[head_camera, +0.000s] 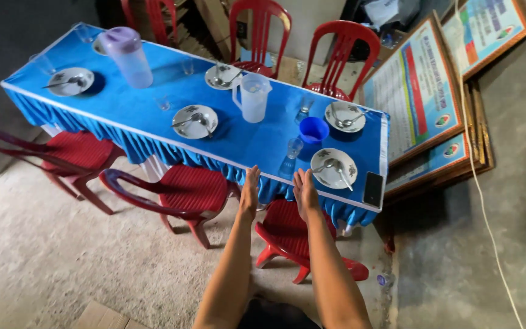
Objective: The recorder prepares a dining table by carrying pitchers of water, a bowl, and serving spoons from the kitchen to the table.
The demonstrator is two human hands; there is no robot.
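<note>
Both hands, left [250, 190] and right [305, 194], flat, open, empty, reach toward a clear glass [290, 158] on smooth blue tablecloth [153, 85]

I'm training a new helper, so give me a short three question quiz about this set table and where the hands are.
1. True or false: both hands are empty.
2. Which thing lies nearest the right hand? A) purple-lidded jug B) clear drinking glass C) dark phone
3. What colour is the small cup beside the near plate?

Key: 1 true: left hand and right hand are open, flat, reaching toward the table edge. 2 B. 3 blue.
</note>
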